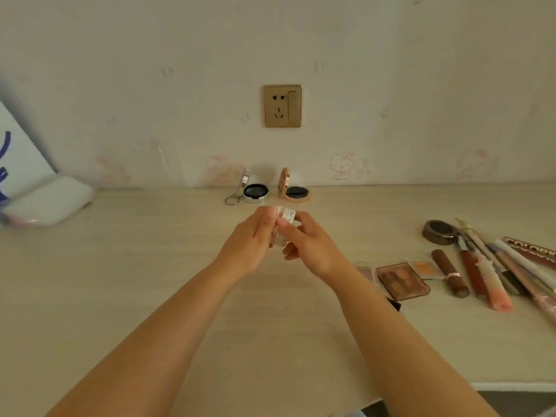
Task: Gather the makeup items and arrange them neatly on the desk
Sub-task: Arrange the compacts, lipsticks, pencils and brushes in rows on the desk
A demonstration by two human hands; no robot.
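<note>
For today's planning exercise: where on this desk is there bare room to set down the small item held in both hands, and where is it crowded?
Free: the pale wooden desk between the white pouch at left and the forearms, and the strip in front of the two open round compacts. Crowded: the right side, around the brown square palette and the row of lipsticks and pencils.

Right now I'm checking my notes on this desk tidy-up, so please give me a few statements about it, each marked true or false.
1. Both hands, left hand and right hand, hold one small clear case. True.
2. Two open compacts, a silver compact and a pink compact, stand by the wall. True.
3. The lipsticks and pencils lie on the left side of the desk. False: on the right.
4. A plug sits in the wall socket. False: it is empty.
</note>
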